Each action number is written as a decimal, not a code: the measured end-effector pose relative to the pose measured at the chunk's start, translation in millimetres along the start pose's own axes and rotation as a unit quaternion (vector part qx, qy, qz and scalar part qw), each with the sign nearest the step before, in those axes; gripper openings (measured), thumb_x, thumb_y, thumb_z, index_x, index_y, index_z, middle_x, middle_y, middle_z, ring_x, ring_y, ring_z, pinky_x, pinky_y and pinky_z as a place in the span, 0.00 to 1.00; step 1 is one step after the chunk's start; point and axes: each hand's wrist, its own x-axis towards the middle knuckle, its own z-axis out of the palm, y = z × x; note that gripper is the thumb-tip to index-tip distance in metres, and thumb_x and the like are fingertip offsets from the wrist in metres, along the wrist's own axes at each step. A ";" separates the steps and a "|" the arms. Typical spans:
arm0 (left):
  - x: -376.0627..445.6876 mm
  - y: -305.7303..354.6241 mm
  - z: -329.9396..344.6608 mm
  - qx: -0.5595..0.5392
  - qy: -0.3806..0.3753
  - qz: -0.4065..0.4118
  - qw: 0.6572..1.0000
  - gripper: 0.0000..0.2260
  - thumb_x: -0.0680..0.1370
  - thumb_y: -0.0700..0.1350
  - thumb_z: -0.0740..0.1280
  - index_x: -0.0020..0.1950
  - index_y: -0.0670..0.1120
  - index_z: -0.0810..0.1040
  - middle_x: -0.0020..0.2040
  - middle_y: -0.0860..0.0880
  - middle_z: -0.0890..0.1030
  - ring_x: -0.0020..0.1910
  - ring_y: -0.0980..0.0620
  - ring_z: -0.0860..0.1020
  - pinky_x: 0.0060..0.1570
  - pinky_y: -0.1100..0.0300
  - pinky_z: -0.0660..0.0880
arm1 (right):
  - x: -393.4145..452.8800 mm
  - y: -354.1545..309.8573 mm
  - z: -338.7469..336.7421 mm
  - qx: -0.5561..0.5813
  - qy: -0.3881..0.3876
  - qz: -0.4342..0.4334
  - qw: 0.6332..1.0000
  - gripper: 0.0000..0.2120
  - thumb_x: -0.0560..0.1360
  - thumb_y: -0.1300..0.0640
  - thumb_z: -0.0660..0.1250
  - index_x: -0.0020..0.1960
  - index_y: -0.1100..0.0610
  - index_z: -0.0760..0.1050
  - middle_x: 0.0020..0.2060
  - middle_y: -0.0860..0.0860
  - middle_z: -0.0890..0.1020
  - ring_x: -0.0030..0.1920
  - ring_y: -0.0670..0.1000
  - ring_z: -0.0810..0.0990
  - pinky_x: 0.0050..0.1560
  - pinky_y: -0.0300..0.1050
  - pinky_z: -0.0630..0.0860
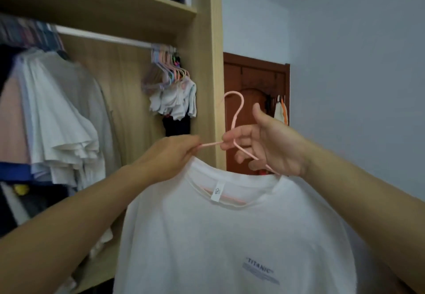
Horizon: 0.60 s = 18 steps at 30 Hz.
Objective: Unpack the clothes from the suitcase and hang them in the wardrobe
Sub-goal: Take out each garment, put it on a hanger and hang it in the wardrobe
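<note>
Two bare forearms reach in from the lower corners toward the white T-shirt (230,236), one on each side of its collar. No sleeve, cuff, watch, ring or glove shows on either. The left hand (170,155) and the right hand (271,146) are uncovered, with short, unpainted nails. Each arm is visible from hand to frame edge.

home bedroom: open wooden wardrobe (207,63), clothes on rail (103,37), spare hangers (170,68), panelled door (255,82).

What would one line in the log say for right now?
step: shirt on hanger | left hand: grips pink hanger | right hand: grips hanger | white T-shirt: not yet on rail
</note>
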 end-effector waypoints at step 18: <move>-92.8 -357.1 -147.1 0.401 -0.045 -0.146 0.903 0.23 0.79 0.59 0.50 0.55 0.54 0.83 0.60 0.45 0.80 0.58 0.42 0.79 0.57 0.45 0.74 | 280.8 -118.6 146.9 -0.033 0.161 -0.125 0.978 0.46 0.78 0.28 0.38 0.58 0.63 0.79 0.52 0.61 0.85 0.36 0.53 0.81 0.21 0.35 0.62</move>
